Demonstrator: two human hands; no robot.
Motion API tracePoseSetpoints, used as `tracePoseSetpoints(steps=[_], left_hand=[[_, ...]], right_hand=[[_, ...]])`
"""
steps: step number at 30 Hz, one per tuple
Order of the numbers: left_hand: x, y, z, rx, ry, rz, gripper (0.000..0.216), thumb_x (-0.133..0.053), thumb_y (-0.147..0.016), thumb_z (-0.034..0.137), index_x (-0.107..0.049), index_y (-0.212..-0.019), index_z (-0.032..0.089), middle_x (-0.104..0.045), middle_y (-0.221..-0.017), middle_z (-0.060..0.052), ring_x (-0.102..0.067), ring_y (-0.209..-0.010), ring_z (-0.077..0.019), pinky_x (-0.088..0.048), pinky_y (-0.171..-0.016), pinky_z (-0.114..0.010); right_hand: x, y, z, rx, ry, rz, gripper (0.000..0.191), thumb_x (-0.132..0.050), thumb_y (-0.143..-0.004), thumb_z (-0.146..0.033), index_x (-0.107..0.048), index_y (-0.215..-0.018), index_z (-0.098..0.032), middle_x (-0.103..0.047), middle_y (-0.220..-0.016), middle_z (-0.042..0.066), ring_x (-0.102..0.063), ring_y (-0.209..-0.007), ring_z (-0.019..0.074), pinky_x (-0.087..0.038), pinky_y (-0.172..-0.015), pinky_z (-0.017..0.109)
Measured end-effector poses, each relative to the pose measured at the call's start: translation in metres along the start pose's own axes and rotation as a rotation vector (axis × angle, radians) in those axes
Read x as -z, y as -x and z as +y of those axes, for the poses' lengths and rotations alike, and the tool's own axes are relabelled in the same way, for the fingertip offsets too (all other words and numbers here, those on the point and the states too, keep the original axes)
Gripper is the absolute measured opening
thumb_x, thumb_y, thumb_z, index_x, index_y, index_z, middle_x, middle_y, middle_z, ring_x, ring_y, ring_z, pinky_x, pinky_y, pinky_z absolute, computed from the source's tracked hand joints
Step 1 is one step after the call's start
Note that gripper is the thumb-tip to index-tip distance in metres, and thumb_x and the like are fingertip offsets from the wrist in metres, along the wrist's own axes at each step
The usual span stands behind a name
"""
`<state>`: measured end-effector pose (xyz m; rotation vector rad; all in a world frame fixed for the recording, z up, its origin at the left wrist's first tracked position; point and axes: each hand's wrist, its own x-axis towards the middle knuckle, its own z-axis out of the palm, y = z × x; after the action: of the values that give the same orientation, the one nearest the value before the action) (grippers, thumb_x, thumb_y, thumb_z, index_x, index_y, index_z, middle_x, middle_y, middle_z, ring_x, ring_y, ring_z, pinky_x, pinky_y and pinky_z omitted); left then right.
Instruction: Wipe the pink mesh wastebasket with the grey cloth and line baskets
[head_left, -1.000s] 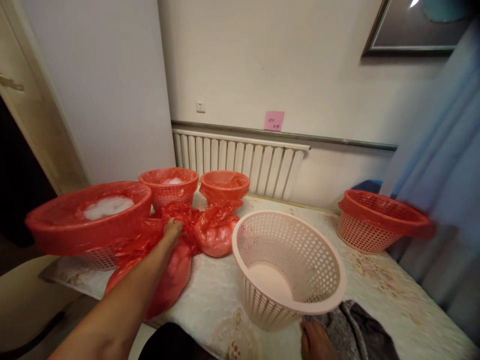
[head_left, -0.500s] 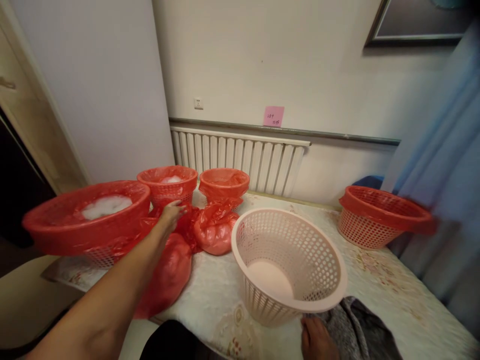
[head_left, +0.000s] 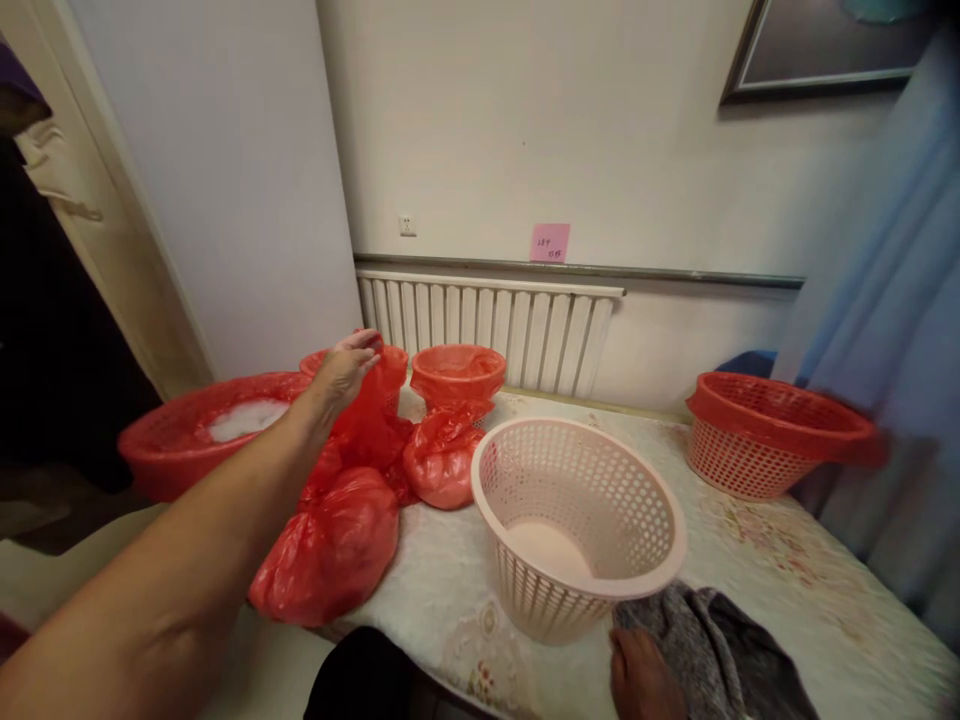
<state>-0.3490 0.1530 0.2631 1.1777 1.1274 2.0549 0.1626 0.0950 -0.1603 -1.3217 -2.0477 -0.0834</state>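
Note:
My left hand (head_left: pixel 349 370) is closed on the top of a red plastic bag (head_left: pixel 373 405), which hangs stretched below the fingers in front of the back-left lined basket. Beside it on the table sit two bulging red bags: a large one (head_left: pixel 337 550) at the front edge and a smaller one (head_left: pixel 442 465). Low in the picture, my right hand (head_left: pixel 646 675) has its fingers curled; what they hold, if anything, is hidden. It lies against a crumpled grey cloth (head_left: pixel 720 650), just below an empty pale pink perforated basket (head_left: pixel 517 585).
Red-lined baskets stand at the left (head_left: pixel 161 455), holding white stuff, at the back (head_left: pixel 457 375), and at the far right (head_left: pixel 750 455) by a blue curtain (head_left: pixel 885 300). A radiator (head_left: pixel 495 325) runs along the wall behind the cloth-covered table (head_left: pixel 450 620).
My left hand has risen and pulled the red bag's top up with it. The view has shifted slightly to the left. My right hand stays by the grey cloth.

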Motion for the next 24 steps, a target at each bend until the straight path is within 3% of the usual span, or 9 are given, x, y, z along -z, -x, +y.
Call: tracePoseSetpoints(steps=[7, 15, 24], left_hand=[[-0.027, 0.010, 0.044, -0.078, 0.039, -0.090, 0.035, -0.061, -0.066, 0.002, -0.068, -0.097, 0.015, -0.067, -0.113, -0.003, -0.053, -0.115, -0.0204, -0.041, -0.101, -0.036], [-0.053, 0.019, 0.081, -0.175, 0.040, -0.216, 0.040, -0.058, -0.067, 0.001, -0.067, -0.103, 0.017, -0.066, -0.120, -0.002, -0.049, -0.122, -0.0219, -0.036, -0.107, -0.039], [-0.087, 0.037, 0.123, -0.287, 0.029, -0.345, 0.044, -0.061, -0.066, 0.004, -0.066, -0.107, 0.017, -0.064, -0.127, -0.004, -0.044, -0.131, -0.0249, -0.029, -0.115, -0.043]], right_hand=[[-0.007, 0.002, 0.003, 0.017, 0.003, 0.051, 0.014, -0.044, -0.087, -0.016, -0.058, -0.086, -0.020, -0.059, -0.078, 0.005, -0.059, -0.075, 0.0215, -0.042, -0.069, 0.033], [-0.004, 0.002, 0.002, -0.026, 0.001, -0.025, 0.018, -0.043, -0.086, -0.015, -0.059, -0.084, -0.021, -0.059, -0.080, 0.005, -0.059, -0.078, 0.0221, -0.042, -0.072, 0.034], [-0.007, 0.001, 0.003, -0.022, -0.003, 0.004, 0.021, -0.041, -0.086, -0.014, -0.060, -0.080, -0.021, -0.059, -0.077, 0.006, -0.058, -0.075, 0.0221, -0.041, -0.070, 0.033]])
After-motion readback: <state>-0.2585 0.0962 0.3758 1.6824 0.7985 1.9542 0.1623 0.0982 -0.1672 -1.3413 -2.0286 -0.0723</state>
